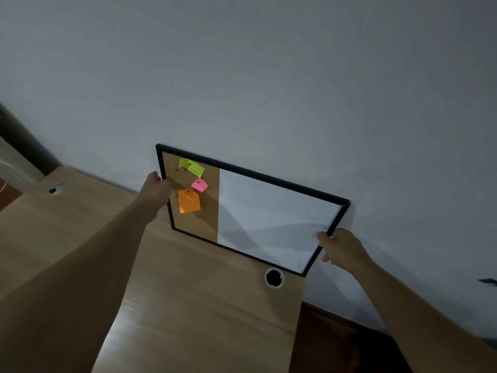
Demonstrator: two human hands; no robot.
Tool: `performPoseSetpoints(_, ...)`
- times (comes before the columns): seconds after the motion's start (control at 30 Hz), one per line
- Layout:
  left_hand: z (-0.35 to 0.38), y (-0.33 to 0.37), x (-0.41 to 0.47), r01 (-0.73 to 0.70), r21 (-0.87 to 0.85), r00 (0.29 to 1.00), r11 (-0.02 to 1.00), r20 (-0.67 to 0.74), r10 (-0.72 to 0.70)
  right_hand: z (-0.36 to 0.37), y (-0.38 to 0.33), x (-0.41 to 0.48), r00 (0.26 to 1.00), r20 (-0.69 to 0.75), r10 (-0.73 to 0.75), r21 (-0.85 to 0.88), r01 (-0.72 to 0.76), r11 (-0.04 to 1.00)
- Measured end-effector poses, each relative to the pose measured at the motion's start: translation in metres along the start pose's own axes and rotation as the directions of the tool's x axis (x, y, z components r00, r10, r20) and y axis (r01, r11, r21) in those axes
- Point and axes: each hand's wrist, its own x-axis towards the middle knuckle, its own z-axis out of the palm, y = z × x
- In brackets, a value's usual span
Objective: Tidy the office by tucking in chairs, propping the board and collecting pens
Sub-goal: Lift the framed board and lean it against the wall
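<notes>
A black-framed board (269,219), part cork and part whiteboard, stands on the wooden desk (193,305) with its top edge leaning against the pale wall. Three sticky notes, yellow-green, pink and orange, are pinned on its cork part. My left hand (157,188) grips the board's left frame edge. My right hand (341,247) holds the right frame edge near the lower corner, fingers wrapped around it. No chairs or pens are in view.
The desk has a round cable hole (274,277) close to the board's lower right corner and another cable hole (55,189) at the far left. Dark floor (336,345) shows to the right of the desk. A dark post stands at the far left.
</notes>
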Motion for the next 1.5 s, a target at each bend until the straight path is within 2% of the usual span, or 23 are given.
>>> performPoseSetpoints(0.17,0.006,0.006,0.014,-0.020,0.009,0.997,1.000,0.072,0.020,-0.004,0.006,0.013,0.999,0.011,-0.050,0.047,0.050,0.998)
performPoseSetpoints(0.33,-0.007,-0.009,0.019,-0.085,0.079,0.992,0.993,0.099,0.077,-0.004,0.014,0.011,0.996,-0.023,-0.089,0.006,0.089,0.996)
performPoseSetpoints(0.4,-0.013,-0.017,0.011,-0.120,0.096,0.988,0.988,0.111,0.109,-0.003,0.022,0.004,0.996,-0.045,-0.072,0.055,0.075,0.996)
performPoseSetpoints(0.5,-0.017,-0.025,-0.015,-0.152,0.067,0.976,0.986,0.167,0.139,-0.007,0.038,-0.017,0.993,-0.086,-0.077,0.004,0.077,0.997)
performPoseSetpoints(0.6,-0.020,-0.036,-0.043,-0.166,0.053,0.965,0.985,0.216,0.151,-0.017,0.056,-0.049,0.990,-0.135,-0.032,0.178,0.056,0.982)
performPoseSetpoints(0.7,-0.023,-0.044,-0.073,-0.227,0.012,0.945,0.974,0.243,0.217,-0.034,0.074,-0.090,0.976,-0.214,0.029,0.241,0.024,0.970)
performPoseSetpoints(0.73,-0.022,-0.045,-0.084,-0.241,0.008,0.942,0.970,0.241,0.232,-0.041,0.079,-0.107,0.969,-0.244,0.038,0.261,0.028,0.965)
performPoseSetpoints(0.83,-0.022,-0.047,-0.116,-0.297,-0.018,0.922,0.955,0.253,0.292,-0.063,0.094,-0.161,0.932,-0.360,-0.033,0.117,0.080,0.990)
performPoseSetpoints(0.9,-0.022,-0.046,-0.135,-0.336,-0.032,0.900,0.941,0.282,0.331,-0.079,0.109,-0.196,0.910,-0.415,-0.017,0.108,0.067,0.992)
performPoseSetpoints(1.17,0.018,-0.030,-0.213,-0.500,-0.059,0.814,0.864,0.309,0.492,-0.137,0.178,-0.306,0.811,-0.579,0.080,0.269,0.098,0.958)
performPoseSetpoints(1.3,0.053,-0.031,-0.216,-0.514,-0.094,0.793,0.853,0.326,0.514,-0.180,0.205,-0.347,0.775,-0.626,0.088,0.262,0.103,0.960)
performPoseSetpoints(1.4,0.086,-0.014,-0.269,-0.545,-0.102,0.769,0.832,0.335,0.544,-0.219,0.229,-0.366,0.732,-0.674,0.095,0.295,0.149,0.944)
performPoseSetpoints(1.5,0.128,0.000,-0.320,-0.556,-0.094,0.758,0.826,0.349,0.551,-0.262,0.262,-0.376,0.720,-0.682,0.126,0.372,0.193,0.908)
